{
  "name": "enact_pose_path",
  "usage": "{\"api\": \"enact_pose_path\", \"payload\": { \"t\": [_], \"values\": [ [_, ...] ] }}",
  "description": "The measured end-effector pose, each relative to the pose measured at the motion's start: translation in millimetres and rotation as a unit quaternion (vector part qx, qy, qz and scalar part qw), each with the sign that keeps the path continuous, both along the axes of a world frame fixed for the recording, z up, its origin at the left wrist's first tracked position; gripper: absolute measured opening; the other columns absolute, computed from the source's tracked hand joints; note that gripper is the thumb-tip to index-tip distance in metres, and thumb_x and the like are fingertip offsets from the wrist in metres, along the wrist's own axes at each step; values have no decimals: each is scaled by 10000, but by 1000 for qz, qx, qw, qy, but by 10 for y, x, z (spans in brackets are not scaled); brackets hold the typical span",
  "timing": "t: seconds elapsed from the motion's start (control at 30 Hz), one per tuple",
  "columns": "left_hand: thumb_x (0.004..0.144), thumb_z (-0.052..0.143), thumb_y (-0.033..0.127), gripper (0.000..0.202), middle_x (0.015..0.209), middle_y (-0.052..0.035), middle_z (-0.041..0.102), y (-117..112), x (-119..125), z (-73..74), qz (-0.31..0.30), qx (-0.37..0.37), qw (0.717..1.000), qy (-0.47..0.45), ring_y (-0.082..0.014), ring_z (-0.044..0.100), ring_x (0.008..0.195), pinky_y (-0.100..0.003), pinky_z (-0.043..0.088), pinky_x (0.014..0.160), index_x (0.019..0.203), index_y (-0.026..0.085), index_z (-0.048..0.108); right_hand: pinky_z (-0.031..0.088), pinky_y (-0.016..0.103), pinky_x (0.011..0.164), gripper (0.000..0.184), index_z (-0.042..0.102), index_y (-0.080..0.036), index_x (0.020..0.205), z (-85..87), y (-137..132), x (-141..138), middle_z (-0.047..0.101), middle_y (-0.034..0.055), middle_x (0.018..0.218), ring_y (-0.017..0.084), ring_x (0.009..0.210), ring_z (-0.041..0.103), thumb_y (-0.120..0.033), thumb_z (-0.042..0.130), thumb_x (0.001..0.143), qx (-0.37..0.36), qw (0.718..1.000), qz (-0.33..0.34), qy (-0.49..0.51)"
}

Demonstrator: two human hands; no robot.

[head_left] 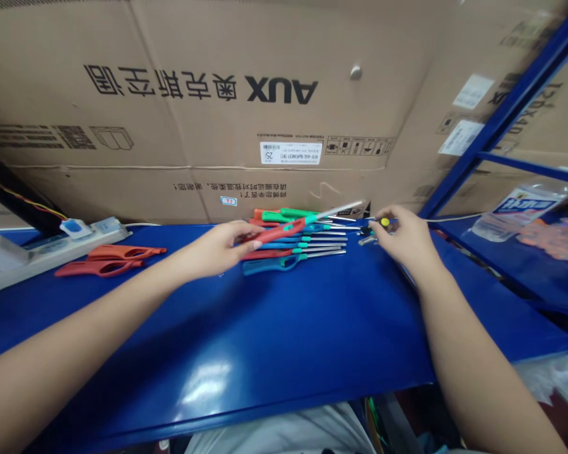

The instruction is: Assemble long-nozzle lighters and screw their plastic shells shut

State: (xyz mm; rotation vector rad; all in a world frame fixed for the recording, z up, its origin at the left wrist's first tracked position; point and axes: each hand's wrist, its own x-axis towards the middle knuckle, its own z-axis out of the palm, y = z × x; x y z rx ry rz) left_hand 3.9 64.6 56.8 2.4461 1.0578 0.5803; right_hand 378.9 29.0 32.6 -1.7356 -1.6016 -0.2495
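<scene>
My left hand [231, 243] is wrapped round the handle of a red long-nosed lighter [284, 231], held above the row with its metal tube pointing right. Under it lies a row of similar lighters, with a blue lighter [272, 265] nearest me and a green lighter [296, 215] at the back. My right hand [404, 236] is closed at the right end of the row, thumb and fingers around a small black-and-yellow tool [385, 222] whose kind I cannot make out. By its fingertips lies a short metal piece [367, 240].
Orange [118, 252] and red handle shells [99, 268] lie at the left on the blue tabletop [288, 334]. Behind them is a white power strip [52, 254]. A large cardboard box [194, 132] stands at the back. A blue frame post [502, 113] and a clear plastic container [515, 211] are at the right.
</scene>
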Motion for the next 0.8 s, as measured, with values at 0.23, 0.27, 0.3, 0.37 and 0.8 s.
{"api": "enact_pose_path", "payload": {
  "t": [0.23, 0.27, 0.3, 0.37, 0.8],
  "values": [
    [941, 490, 277, 387, 1089, -138, 664, 553, 132, -14, 44, 113, 990, 68, -253, 643, 995, -378, 508, 892, 1252, 121, 659, 497, 303, 674, 188, 594, -193, 917, -166, -20, 8, 666, 79, 889, 205, 738, 639, -140, 664, 751, -243, 965, 75, -65],
    [944, 489, 274, 373, 1102, -142, 650, 618, 172, -42, 40, 113, 990, 70, -247, 648, 967, -374, 514, 878, 1229, 118, 671, 495, 297, 674, 210, 604, -195, 919, -188, -29, -12, 657, 75, 884, 202, 739, 631, -130, 680, 734, -264, 957, 88, -78],
    [945, 489, 267, 360, 1106, -142, 641, 677, 212, -72, 35, 113, 990, 71, -238, 653, 939, -368, 519, 866, 1211, 118, 681, 495, 295, 682, 225, 613, -197, 930, -209, -34, -32, 650, 74, 887, 203, 749, 627, -130, 690, 729, -282, 950, 99, -90],
    [944, 497, 258, 333, 1073, -129, 638, 775, 285, -132, 27, 113, 991, 71, -232, 656, 922, -361, 522, 863, 1172, 124, 700, 500, 305, 723, 220, 624, -196, 969, -245, -33, -65, 641, 88, 922, 215, 802, 626, -158, 684, 761, -304, 940, 112, -111],
    [895, 616, 311, 359, 1085, -128, 657, 844, 416, -279, 30, 150, 988, 31, -252, 638, 1020, -381, 524, 904, 1190, 120, 690, 520, 423, 903, 323, 586, -176, 1217, -298, 13, -112, 595, 172, 1217, 309, 1059, 642, -325, 572, 930, -326, 928, 110, -145]
  ]
}}
